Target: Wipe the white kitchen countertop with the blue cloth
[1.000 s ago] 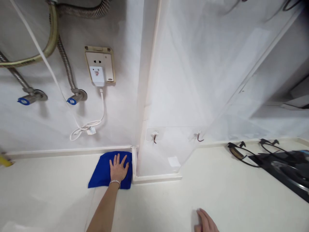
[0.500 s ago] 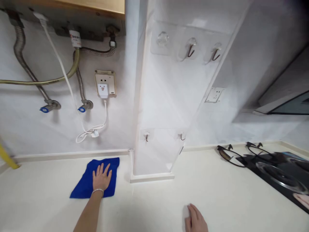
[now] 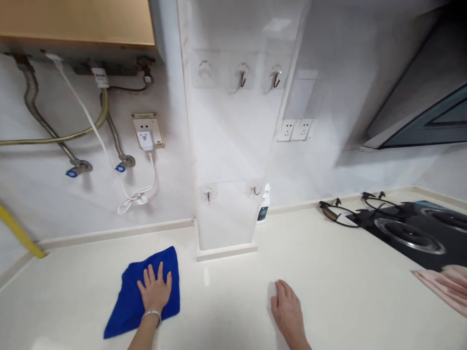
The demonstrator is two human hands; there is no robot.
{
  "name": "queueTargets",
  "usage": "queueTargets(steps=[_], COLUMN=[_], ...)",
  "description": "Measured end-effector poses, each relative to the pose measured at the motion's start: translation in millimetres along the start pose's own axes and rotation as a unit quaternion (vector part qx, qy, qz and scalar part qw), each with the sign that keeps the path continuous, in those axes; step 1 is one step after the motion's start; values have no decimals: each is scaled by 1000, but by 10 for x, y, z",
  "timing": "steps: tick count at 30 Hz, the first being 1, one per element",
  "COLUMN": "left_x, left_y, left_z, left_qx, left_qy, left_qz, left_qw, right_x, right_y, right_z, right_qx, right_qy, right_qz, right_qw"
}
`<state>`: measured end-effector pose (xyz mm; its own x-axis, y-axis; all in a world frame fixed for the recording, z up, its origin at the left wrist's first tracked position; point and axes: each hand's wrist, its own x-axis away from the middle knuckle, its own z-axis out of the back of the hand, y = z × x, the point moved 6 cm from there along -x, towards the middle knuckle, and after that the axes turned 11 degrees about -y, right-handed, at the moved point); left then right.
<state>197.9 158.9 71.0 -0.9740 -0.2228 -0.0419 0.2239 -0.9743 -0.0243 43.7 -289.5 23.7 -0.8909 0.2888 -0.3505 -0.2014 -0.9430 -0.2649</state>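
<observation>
I see no legible writing. One blue cloth (image 3: 146,291) lies under my flat, spread left hand (image 3: 155,290); my right hand (image 3: 288,311) rests spread on the surface (image 3: 328,272).

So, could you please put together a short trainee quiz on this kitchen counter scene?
1. True or false: the left hand lies flat on the blue cloth.
2. What does the right hand touch? A) the spray bottle B) the bare counter C) the stove
3. Fill in: the pink cloth lies at the picture's ____ edge.

Key: 1 true; 2 B; 3 right.
</observation>
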Motion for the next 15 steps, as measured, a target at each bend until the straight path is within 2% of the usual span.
queueTargets(steps=[3,7,12,15], left_x=[289,712,1210,1503], left_y=[193,532,985,1290], left_z=[-9,-88,-334,-474], left_qx=[-17,14,85,137], left_qy=[47,86,76,25], left_qz=[-26,-105,-207,-314], left_qw=[998,991,972,939], right_x=[-6,-10,-26,-56], right_y=[-24,-51,31,119], right_z=[-2,-5,-123,-240], right_qx=[8,26,21,3], right_qy=[0,6,31,53], right_qz=[2,13,9,9], right_qw=[1000,1000,999,999])
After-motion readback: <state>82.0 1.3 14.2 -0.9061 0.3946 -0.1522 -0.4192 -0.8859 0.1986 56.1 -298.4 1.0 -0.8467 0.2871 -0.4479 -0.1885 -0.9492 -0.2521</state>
